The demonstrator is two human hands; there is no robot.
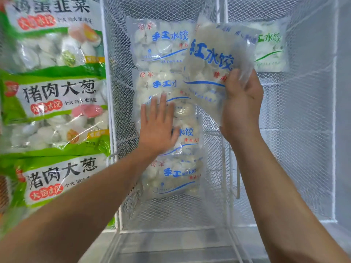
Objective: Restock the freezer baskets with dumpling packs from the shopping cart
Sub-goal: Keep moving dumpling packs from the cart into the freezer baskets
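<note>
On the far left, a stack of green and clear plastic dumpling bags with big black words, filling the left white wire basket. Next, in the middle white wire mesh basket, a row of clear dumpling packs with blue writing. Left hand flat and wide, fingers straight, pressing on that row. Right hand holding one more clear blue-lettered dumpling pack, tilted, above the middle basket. Far right, a clear dumpling pack with green writing, lying in the right white wire basket.
</note>
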